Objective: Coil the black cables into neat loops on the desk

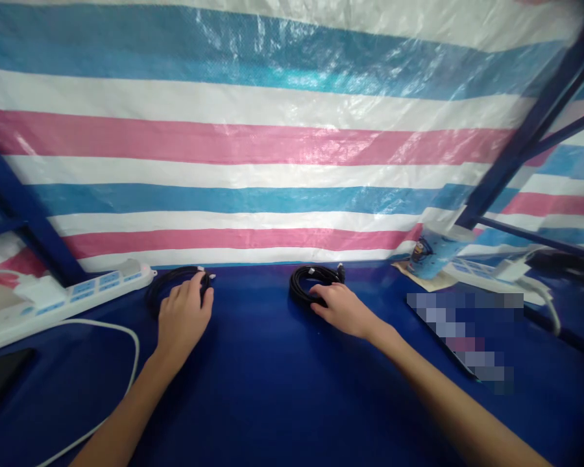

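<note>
Two coiled black cables lie on a blue table (272,376) near the striped tarp wall. My left hand (182,311) rests on the left coil (168,285), fingers bent over its right edge. My right hand (340,308) lies on the near edge of the right coil (311,282), fingers stretched forward and touching it. Neither coil is lifted. A small connector end sticks out at the top of each coil.
A white power strip (63,295) with a white cord (121,337) lies at the left. A dark flat object (0,376) sits at the left edge. A blue cup (435,250) and another white power strip (496,269) stand at the right, beside a dark blue frame post (525,136).
</note>
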### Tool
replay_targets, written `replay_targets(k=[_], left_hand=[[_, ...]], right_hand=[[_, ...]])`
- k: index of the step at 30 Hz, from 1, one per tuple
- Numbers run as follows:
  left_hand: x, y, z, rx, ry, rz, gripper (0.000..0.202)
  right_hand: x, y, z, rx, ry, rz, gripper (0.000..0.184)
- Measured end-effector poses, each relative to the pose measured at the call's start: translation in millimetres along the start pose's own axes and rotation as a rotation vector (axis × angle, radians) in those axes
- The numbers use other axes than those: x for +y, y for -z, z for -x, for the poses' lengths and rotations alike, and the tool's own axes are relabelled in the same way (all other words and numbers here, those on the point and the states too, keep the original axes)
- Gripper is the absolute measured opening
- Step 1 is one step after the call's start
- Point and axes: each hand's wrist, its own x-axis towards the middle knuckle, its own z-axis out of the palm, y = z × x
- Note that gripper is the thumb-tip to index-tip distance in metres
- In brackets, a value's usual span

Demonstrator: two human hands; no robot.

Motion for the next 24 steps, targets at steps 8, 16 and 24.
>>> replay_targets(k=[8, 16, 24], left_hand=[[10.9, -0.4, 15.9, -0.075, -0.086, 0.173, 0.04], [22.8, 2.9, 29.6, -0.2, -0.208, 0.337, 0.035], [31.9, -15.2, 36.2, -0.306, -0.229, 0.474, 0.032]], right_hand=[[-2.8, 13.0, -7.9, -0.049, -0.08, 0.046, 0.026], [24.2, 26.5, -17.5, 0.321, -0.378, -0.145, 0.031], [72.6, 26.9, -21.2, 0.897, -0.585, -0.461, 0.028]])
